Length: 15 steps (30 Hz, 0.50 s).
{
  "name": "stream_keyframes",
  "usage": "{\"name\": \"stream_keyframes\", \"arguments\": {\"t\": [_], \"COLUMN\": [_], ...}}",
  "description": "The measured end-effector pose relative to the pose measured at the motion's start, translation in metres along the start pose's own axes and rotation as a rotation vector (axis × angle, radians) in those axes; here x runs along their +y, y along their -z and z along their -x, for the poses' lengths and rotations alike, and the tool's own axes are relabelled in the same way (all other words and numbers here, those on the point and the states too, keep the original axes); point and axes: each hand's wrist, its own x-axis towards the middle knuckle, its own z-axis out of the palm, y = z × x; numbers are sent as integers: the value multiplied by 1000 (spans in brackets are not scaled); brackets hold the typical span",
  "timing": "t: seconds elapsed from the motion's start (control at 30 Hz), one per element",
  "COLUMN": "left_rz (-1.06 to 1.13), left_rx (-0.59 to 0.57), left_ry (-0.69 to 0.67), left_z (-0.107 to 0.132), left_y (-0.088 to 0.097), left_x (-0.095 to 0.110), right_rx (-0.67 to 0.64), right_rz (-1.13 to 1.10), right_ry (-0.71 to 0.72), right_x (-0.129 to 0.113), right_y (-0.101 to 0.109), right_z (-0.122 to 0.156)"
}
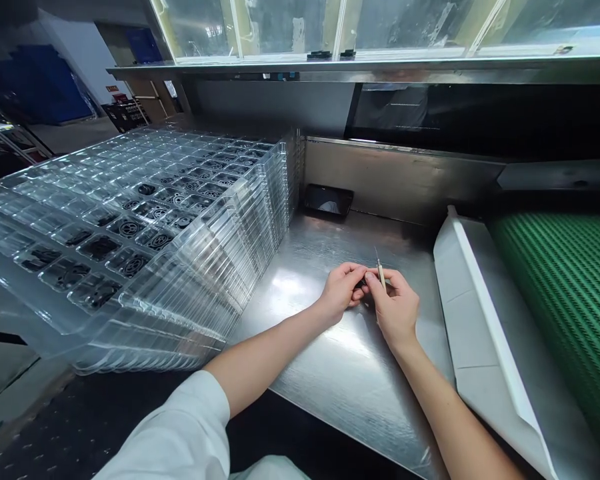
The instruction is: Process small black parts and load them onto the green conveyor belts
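Observation:
Over the steel worktop, my two hands meet at the fingertips. My left hand is closed on a small black part, mostly covered by the fingers. In my right hand a slim pen-like tool is gripped, with a pale handle and a thin pointed metal tip angled up and away. The right thumb and fingertips also touch or nearly touch the black part. To the left, a tall stack of clear plastic trays holds several black parts in the top tray's pockets, some round with ring patterns.
A dark phone lies at the worktop's back corner against the metal back wall. On the right, a white bent guard separates the worktop from a green conveyor belt. A metal shelf edge crosses above.

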Motion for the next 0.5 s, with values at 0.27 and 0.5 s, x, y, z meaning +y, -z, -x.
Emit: {"name": "stream_keyframes", "arguments": {"t": [0.27,0.5], "left_rz": [1,30], "left_rx": [72,91], "left_ry": [0,-80], "left_z": [0,-1], "left_y": [-1,0], "left_x": [1,-1], "right_rx": [-73,-113], "right_rz": [-110,-130], "right_ry": [-51,-82], "right_x": [-4,-1], "right_y": [-3,-3], "right_z": [3,3]}}
